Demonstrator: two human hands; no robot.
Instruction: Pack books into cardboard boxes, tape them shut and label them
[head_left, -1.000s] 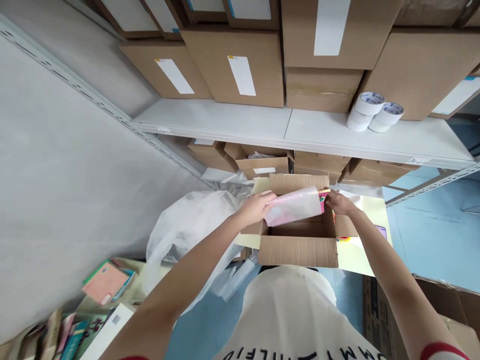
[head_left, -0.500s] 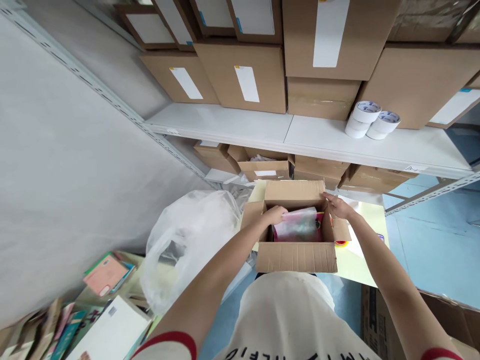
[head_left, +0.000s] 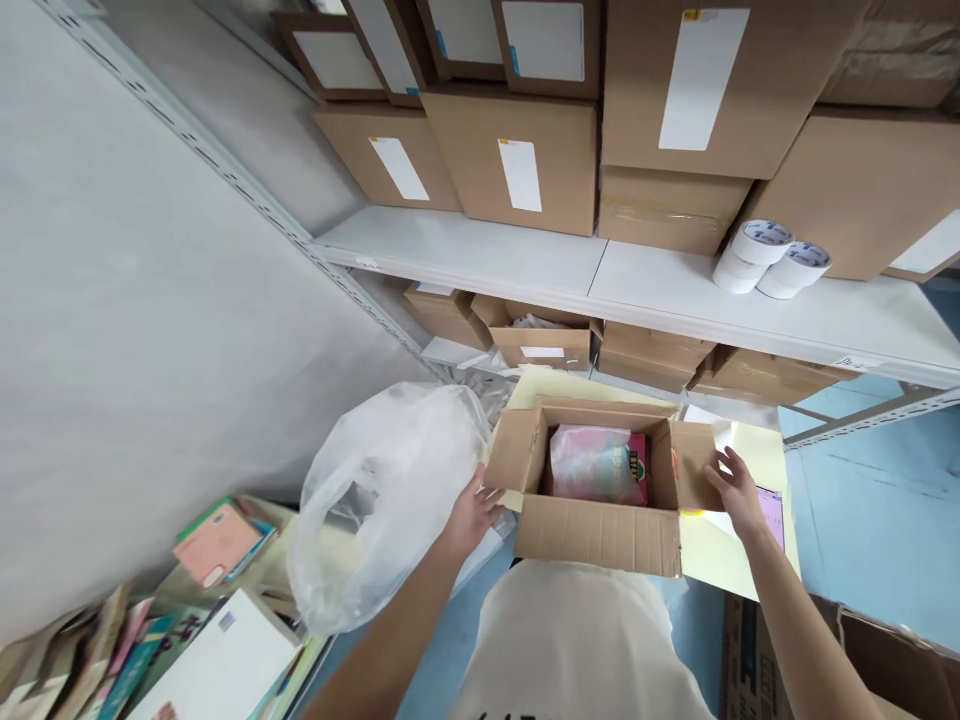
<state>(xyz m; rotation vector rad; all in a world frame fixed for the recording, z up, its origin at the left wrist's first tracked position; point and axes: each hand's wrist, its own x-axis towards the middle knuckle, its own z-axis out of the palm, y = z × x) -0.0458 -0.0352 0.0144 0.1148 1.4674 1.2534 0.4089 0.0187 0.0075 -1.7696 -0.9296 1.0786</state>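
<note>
Head view: at lower centre, the left hand (head_left: pixel 472 515) is held, fingers apart, by the left flap (head_left: pixel 511 452) of a cardboard box (head_left: pixel 598 537). Inside, right of centre, a wrapped pink packet (head_left: pixel 592 465) is laid lengthwise left to right, uncovered end pointed right; whether the right flap (head_left: pixel 693 465) is clamped by the right hand (head_left: pixel 739 495) cannot be told.

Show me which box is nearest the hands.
The open box on the yellow table: it alone has the left hand and right hand at its side flaps.
</note>
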